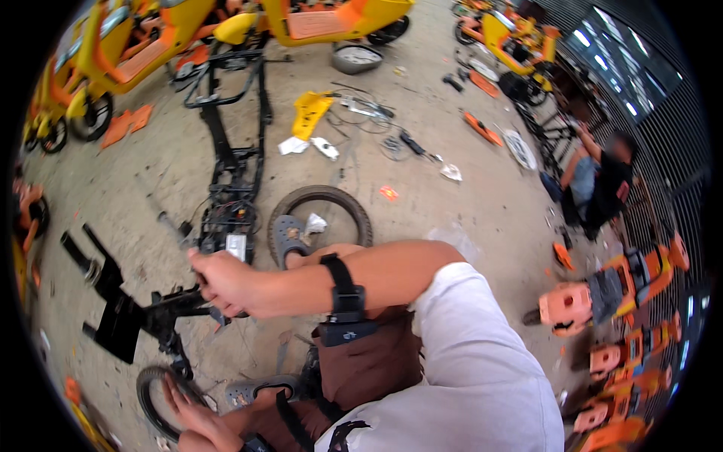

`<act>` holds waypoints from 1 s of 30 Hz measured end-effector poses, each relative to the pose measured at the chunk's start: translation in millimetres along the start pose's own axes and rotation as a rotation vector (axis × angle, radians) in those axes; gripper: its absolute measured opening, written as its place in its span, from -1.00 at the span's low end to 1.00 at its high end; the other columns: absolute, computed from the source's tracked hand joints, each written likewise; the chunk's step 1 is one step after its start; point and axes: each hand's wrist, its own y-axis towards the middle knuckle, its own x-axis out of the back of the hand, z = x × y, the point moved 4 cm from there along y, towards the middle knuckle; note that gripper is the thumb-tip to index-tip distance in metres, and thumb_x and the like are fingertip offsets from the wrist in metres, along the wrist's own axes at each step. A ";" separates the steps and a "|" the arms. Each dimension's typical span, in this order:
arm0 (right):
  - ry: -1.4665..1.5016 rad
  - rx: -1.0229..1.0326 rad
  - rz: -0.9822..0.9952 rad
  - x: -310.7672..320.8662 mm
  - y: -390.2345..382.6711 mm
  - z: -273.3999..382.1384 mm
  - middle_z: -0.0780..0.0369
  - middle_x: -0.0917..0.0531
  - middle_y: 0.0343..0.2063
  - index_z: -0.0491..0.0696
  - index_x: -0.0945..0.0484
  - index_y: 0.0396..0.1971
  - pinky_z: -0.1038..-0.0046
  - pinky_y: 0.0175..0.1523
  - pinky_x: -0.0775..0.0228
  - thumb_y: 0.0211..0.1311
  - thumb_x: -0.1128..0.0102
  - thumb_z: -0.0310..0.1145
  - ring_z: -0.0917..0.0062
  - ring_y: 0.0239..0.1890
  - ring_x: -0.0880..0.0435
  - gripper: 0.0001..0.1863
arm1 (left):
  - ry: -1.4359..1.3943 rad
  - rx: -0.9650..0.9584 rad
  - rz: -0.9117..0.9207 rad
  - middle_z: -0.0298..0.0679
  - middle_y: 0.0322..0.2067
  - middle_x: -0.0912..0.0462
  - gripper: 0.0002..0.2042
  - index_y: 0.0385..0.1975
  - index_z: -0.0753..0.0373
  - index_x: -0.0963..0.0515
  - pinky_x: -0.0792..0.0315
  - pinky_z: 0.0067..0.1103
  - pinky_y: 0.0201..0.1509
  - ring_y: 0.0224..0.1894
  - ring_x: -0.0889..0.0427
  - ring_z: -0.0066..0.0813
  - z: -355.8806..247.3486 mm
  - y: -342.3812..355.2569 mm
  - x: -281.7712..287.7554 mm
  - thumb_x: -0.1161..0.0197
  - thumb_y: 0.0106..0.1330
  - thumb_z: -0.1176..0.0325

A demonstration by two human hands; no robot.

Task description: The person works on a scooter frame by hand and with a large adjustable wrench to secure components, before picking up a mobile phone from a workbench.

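At eight o'clock, right fingers clench a slim grey tool; at seven, left fingers, straight, released, near a round rubber tyre!

We saw yellow-and-orange scooters along the far side, a grey bowl-shaped part just beside one, and a yellow panel on the floor. To our right, a person sat low, and orange-fronted scooters stood in a row.

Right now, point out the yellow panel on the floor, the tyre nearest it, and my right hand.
Yellow panel (pixel 310 113): head view, middle of its face.
Tyre (pixel 324 191): head view, upper part of its ring.
Right hand (pixel 228 282): head view, back of the hand.
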 end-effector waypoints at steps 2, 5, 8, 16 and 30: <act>-0.023 0.033 0.003 -1.3 6.5 0.5 0.35 -0.22 -0.75 -0.01 -0.21 -0.67 0.58 -0.77 0.14 0.35 0.21 0.10 0.70 -0.83 -0.06 -0.47 | -0.132 0.022 0.001 -0.18 0.12 -0.46 -0.65 0.12 0.23 -0.36 0.08 -0.39 0.36 0.29 -0.23 -0.42 5.7 4.0 8.1 0.14 0.39 0.31; -0.047 0.110 -0.013 -4.6 10.7 5.6 0.35 -0.23 -0.75 -0.01 -0.21 -0.64 0.55 -0.75 0.09 0.35 0.23 0.10 0.68 -0.83 -0.08 -0.48 | 0.314 -0.344 0.107 0.00 -0.22 -0.60 -0.71 -0.04 0.38 -0.45 -0.46 -0.51 -0.14 -0.20 -0.58 -0.25 -48.4 -31.7 -15.1 -0.11 0.31 0.37; -0.076 0.134 0.005 -7.5 12.2 7.4 0.35 -0.24 -0.76 -0.01 -0.20 -0.63 0.53 -0.74 0.07 0.37 0.26 0.07 0.67 -0.82 -0.10 -0.50 | 0.069 -0.098 0.030 -0.01 -0.24 -0.60 -0.73 -0.06 0.41 -0.45 -0.46 -0.52 -0.15 -0.24 -0.58 -0.30 -47.7 -27.7 -17.8 -0.11 0.31 0.40; -0.184 0.190 0.003 -10.6 10.1 7.6 0.31 -0.29 -0.74 -0.03 -0.22 -0.62 0.48 -0.74 -0.03 0.39 0.30 0.04 0.64 -0.82 -0.14 -0.50 | 0.249 -0.142 0.048 -0.01 -0.26 -0.59 -0.74 -0.07 0.42 -0.45 -0.46 -0.53 -0.16 -0.27 -0.57 -0.33 -48.5 -25.8 -25.6 -0.10 0.31 0.42; -0.236 0.189 0.023 -20.5 8.5 4.5 0.26 -0.33 -0.72 -0.06 -0.24 -0.62 0.46 -0.74 -0.12 0.39 0.30 0.04 0.60 -0.83 -0.22 -0.49 | 0.025 0.166 -0.058 -0.24 -0.29 -0.54 -0.70 -0.06 0.33 -0.45 -0.35 -0.64 -0.10 -0.23 -0.49 -0.55 -23.3 -14.5 -13.4 -0.13 0.33 0.26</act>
